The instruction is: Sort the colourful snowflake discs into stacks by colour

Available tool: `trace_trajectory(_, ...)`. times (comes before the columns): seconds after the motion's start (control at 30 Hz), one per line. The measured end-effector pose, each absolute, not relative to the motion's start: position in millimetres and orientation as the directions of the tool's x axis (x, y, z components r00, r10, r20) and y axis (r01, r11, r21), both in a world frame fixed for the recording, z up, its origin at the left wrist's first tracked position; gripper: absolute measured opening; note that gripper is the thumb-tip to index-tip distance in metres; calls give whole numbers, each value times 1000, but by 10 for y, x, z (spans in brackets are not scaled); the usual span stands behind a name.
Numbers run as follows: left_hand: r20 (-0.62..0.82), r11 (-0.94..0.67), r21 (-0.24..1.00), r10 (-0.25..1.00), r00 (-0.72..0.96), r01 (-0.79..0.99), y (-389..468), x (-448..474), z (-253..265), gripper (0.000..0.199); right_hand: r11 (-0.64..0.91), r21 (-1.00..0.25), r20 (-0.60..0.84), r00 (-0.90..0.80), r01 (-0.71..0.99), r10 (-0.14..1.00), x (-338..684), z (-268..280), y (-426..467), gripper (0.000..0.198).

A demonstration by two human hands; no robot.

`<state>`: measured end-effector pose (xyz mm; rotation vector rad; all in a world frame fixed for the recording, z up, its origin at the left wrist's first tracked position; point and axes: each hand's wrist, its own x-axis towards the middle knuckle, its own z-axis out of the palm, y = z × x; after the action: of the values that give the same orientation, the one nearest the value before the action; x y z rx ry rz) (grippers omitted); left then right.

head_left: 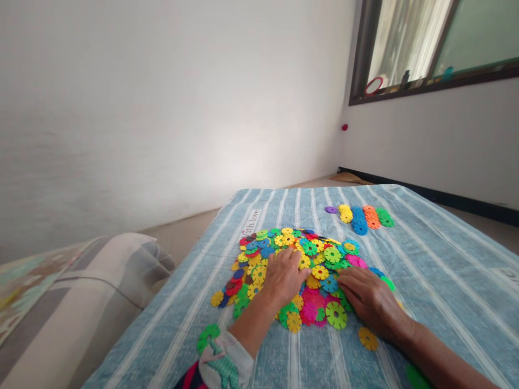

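Observation:
A wide heap of plastic snowflake building discs (pixel 332 254) in yellow, green, blue, pink and red covers the middle of the striped cloth (pixel 170 324). My left hand (pixel 286 273) lies palm down on the heap's middle, fingers reaching forward and thumb apart, among yellow discs. Across the heap's right edge rests my right hand (pixel 367 292), its fingers stretched to the left beside blue and green discs. Neither hand shows a disc gripped, though the undersides of the fingers are hidden.
Farther back lie short rows of overlapping discs: yellow (pixel 345 213), blue (pixel 359 221), orange (pixel 371 217) and green (pixel 385 217), plus a purple disc (pixel 331 209). A loose orange-yellow disc (pixel 368 339) sits near my right wrist. A bed (pixel 93 302) stands left; a window (pixel 430 48) is at upper right.

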<state>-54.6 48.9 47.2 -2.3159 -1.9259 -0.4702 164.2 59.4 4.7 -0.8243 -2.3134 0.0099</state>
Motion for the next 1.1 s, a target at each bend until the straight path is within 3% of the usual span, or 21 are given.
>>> trace_trajectory(0.07,302,-214,99,937,176,972,409,-422,439,34,802,-215,587,-583,558,563,1645,45,595,24)
trace_trajectory(0.17,313,-251,97,926,210,963,324,-287,390,30,808,-218,582,-591,548,558,1649,36,601,24)
trace_trajectory(0.37,383,-424,231,867,319,876,422,-314,372,16,799,-229,575,-585,555,572,1636,45,602,26)
trace_trajectory(0.5,455,-368,232,859,234,900,645,-540,369,16,805,-212,595,-580,555,556,1623,55,606,26)
trace_trajectory(0.73,400,-326,175,886,235,929,810,-711,340,37,797,-220,557,-599,562,576,1615,44,617,24)
trace_trajectory(1.1,356,-267,150,913,200,952,752,-713,403,24,785,-230,538,-597,575,595,1606,56,601,26)
